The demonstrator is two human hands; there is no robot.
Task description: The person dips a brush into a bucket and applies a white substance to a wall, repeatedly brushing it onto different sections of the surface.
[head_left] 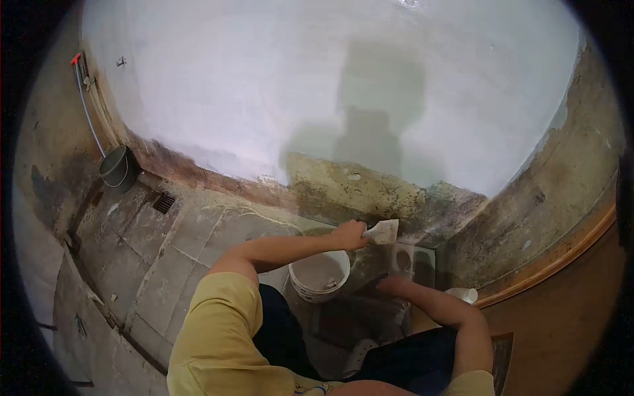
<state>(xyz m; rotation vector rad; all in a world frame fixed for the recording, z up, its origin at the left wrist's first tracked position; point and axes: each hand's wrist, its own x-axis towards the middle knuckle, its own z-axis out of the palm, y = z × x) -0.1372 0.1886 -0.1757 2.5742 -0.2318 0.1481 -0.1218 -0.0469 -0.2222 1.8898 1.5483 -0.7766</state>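
My left hand (350, 235) is closed around the handle of a wide, flat paintbrush (383, 232) with pale bristles. The brush is near the foot of the wall, pointing right. Just below my left forearm stands a white bucket (305, 288) with pale grey contents. My right hand (394, 286) hangs low, right of the bucket, close to a dark, shiny plastic-like sheet or bag (363, 320). Its fingers are in shadow, so their pose cannot be made out. The wall (218, 86) is coated white above, with a bare, stained strip (356, 181) along its bottom.
A dark bucket (117, 170) stands in the far left corner beside a pole with a red top (86, 105). A drain grate (164, 202) is set in the tiled floor (191, 234). On the right are a white container (462, 295) and a curved-looking wooden edge (561, 264).
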